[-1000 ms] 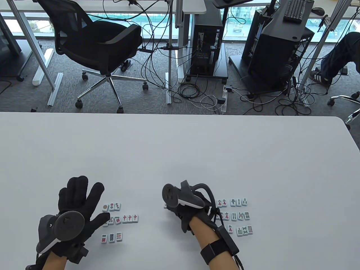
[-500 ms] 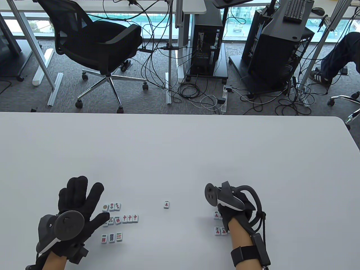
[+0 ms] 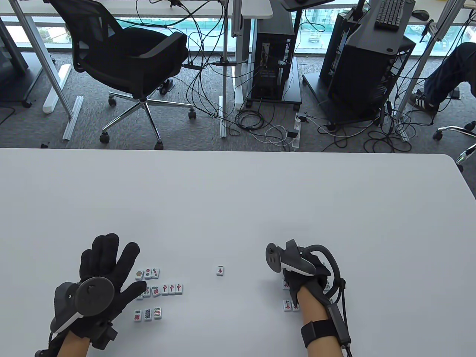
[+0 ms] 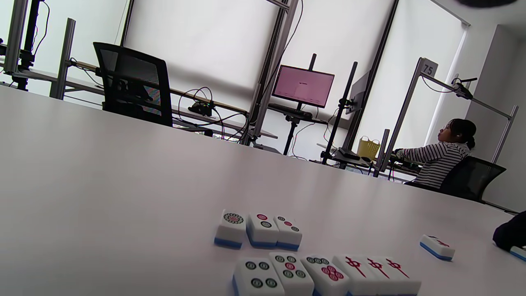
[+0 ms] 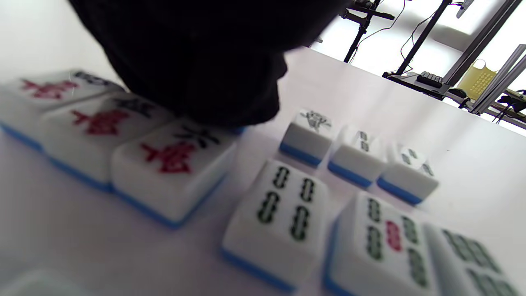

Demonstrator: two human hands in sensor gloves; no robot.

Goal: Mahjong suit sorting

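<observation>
Left hand (image 3: 106,277) is lying flat on the table (image 3: 238,208) with the fingers spread out, not holding anything. Just off its fingertips is a bunch of dot tiles (image 3: 148,273), and the row next to its thumb runs on into three red-character tiles (image 3: 171,288), with three more dot tiles (image 3: 147,315) closer to the wrist.

Right hand (image 3: 306,279) sits over the other pile. In the right wrist view the glove fingertips (image 5: 213,82) come down on a row of red-character tiles (image 5: 123,135), with bamboo tiles (image 5: 279,213) just beside them. Can't tell if it's actually pinching one or just touching.

One lone tile (image 3: 220,270) sits between the two hands, well apart from both piles.
</observation>
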